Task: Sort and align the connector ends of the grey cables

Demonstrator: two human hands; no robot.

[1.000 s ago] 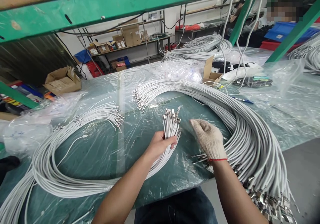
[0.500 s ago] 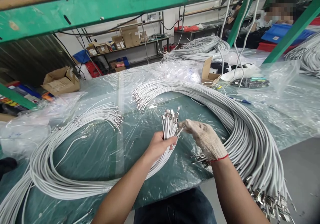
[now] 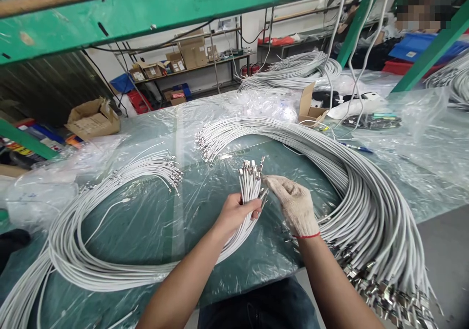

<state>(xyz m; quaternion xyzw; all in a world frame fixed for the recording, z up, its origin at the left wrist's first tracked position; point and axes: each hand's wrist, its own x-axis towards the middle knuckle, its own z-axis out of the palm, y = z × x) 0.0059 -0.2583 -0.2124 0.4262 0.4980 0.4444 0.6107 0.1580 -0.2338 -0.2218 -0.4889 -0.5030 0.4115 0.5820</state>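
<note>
My bare left hand (image 3: 236, 212) is wrapped round a bundle of white cables (image 3: 250, 185), whose metal connector ends point upward above the fist. From there the bundle curves down and left into a long loop (image 3: 110, 273) on the table. My right hand (image 3: 293, 203), in a knitted glove with a red cuff edge, has its fingertips pinched at a metal cable end on the right side of the bundle. The fingers partly hide that end. A few connector tips splay out just below the gloved fingertips.
A thick arc of white cables (image 3: 322, 153) lies to the right, its connectors (image 3: 395, 290) over the table's front edge. Clear plastic sheeting (image 3: 146, 123) covers the green table. A small open carton (image 3: 309, 106) stands behind. White cords (image 3: 353, 50) hang from the green beam (image 3: 146, 16).
The gloved right hand has shifted slightly left and turned more upright, its fingertips now higher at the cable ends. My left hand keeps its grip. The view has moved slightly.
</note>
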